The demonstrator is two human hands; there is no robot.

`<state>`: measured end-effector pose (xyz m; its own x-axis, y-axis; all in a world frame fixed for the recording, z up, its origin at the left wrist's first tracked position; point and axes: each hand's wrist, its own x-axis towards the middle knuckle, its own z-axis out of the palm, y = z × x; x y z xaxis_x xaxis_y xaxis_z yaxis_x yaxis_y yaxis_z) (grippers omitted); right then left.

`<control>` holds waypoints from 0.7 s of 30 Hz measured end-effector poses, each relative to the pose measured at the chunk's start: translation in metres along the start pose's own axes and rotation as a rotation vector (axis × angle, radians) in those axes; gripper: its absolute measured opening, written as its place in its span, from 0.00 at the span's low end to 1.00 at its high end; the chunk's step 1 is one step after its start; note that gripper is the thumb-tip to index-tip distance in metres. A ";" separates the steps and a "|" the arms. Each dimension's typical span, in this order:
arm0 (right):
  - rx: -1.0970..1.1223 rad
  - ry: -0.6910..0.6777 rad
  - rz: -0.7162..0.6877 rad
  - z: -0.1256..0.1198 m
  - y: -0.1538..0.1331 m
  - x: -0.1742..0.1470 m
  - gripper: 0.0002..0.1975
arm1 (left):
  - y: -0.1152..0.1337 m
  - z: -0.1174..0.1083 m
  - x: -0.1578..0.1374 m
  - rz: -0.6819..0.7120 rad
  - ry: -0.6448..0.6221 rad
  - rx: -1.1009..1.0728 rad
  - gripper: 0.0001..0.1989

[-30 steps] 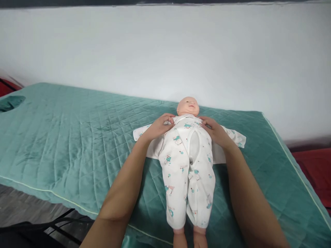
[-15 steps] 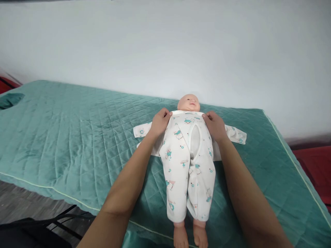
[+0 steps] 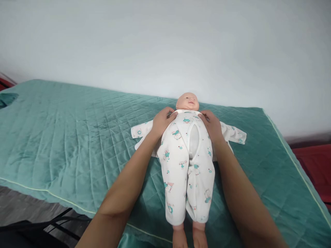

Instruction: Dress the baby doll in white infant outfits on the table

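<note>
A baby doll (image 3: pixel 188 101) lies face up, its feet towards me. It wears white printed baby pants (image 3: pixel 176 172) with an open crotch, drawn up to just below its neck. Under them is a white printed baby shirt (image 3: pixel 236 135), its sleeves spread out to both sides. My left hand (image 3: pixel 163 121) grips the pants' top edge at the doll's left-of-picture side, thumb on the front. My right hand (image 3: pixel 211 125) holds the same edge on the other side. The fingertips of both hands are partly hidden.
A green quilted cover (image 3: pixel 77 137) lies over the bed beneath the doll. Behind it rises a pale wall (image 3: pixel 165 44). A red object (image 3: pixel 312 168) stands past the right edge, and a black frame (image 3: pixel 64 218) is at the lower left.
Both hands have shifted slightly inward along the pants' top edge, and their thumbs lie further over the front. The view has moved a little.
</note>
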<state>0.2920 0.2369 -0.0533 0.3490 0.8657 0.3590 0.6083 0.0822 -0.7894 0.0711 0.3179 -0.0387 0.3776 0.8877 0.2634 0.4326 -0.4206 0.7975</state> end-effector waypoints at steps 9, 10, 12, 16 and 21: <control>-0.011 -0.046 0.082 -0.004 -0.005 0.003 0.15 | 0.011 0.006 0.024 0.063 -0.139 -0.134 0.13; -0.053 -0.046 0.099 -0.003 -0.005 0.005 0.15 | 0.008 0.008 0.025 0.032 -0.132 -0.133 0.13; -0.121 -0.032 0.129 -0.002 -0.007 0.009 0.15 | 0.004 0.011 0.029 -0.017 -0.102 -0.110 0.13; -0.081 0.044 0.111 0.002 -0.007 0.009 0.13 | 0.000 0.016 0.031 -0.045 -0.054 -0.102 0.09; 0.058 -0.002 -0.042 -0.002 -0.003 -0.005 0.14 | 0.000 0.015 0.017 0.039 -0.006 -0.087 0.06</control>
<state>0.2896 0.2316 -0.0518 0.3223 0.8619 0.3914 0.5798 0.1472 -0.8014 0.0898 0.3299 -0.0425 0.3982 0.8696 0.2918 0.3449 -0.4367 0.8308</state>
